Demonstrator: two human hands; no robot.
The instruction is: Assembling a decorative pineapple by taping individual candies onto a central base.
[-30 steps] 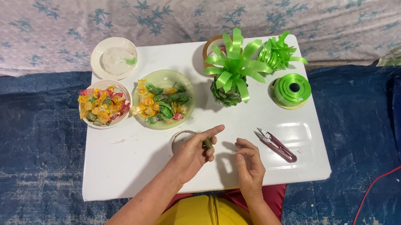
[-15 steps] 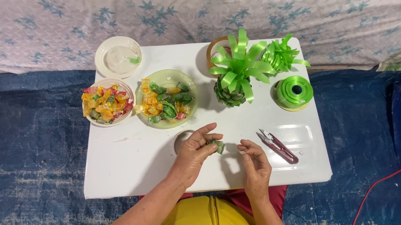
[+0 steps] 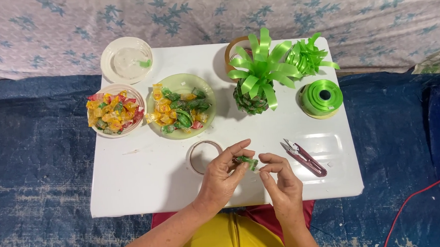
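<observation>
I see my left hand and right hand meeting over the near edge of the white table, fingertips pinched on a small green wrapped candy held between them. A roll of clear tape lies just beside the left hand, and small red-handled snips lie near the right.

forearms cut off — candy half-hidden

left hand and right hand meet fingertip to fingertip, fingers pinched, forearms converging.
</observation>
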